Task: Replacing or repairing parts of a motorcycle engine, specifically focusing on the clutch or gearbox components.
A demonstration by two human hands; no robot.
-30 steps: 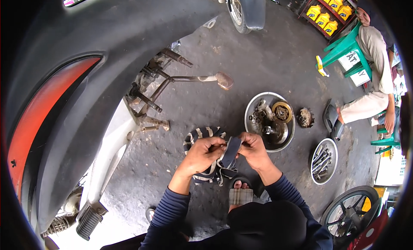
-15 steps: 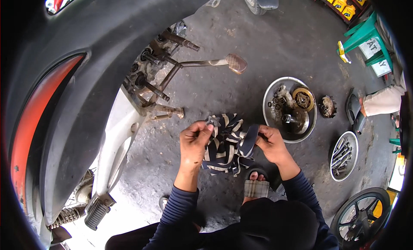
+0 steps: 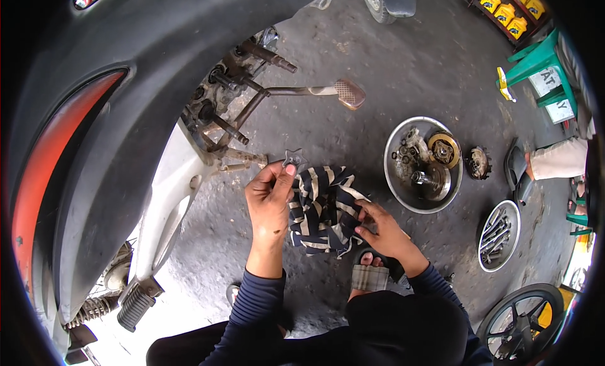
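A small star-shaped metal plate [image 3: 294,158] stands up from the pinched thumb and finger of my left hand [image 3: 270,199], close to the motorcycle's lower engine parts. Below and beside it lies a crumpled dark-blue cloth with beige stripes [image 3: 313,232] on the floor in front of me. My right hand [image 3: 386,235] is at the cloth's right edge. Its thumb and forefinger are apart, the fingertips touching the fabric.
The motorcycle [image 3: 167,170] fills the left, its brake pedal [image 3: 348,94] jutting out. To the right stand a metal basin [image 3: 391,187] of engine parts, a clutch part [image 3: 479,163], a tool tray [image 3: 499,236], a wheel [image 3: 524,322] and a green stool [image 3: 539,60]. Another person's foot [image 3: 518,170] is near.
My left hand has moved left and up with the star-shaped plate, off the cloth. My right hand has lowered and let go of the cloth flap it held up.
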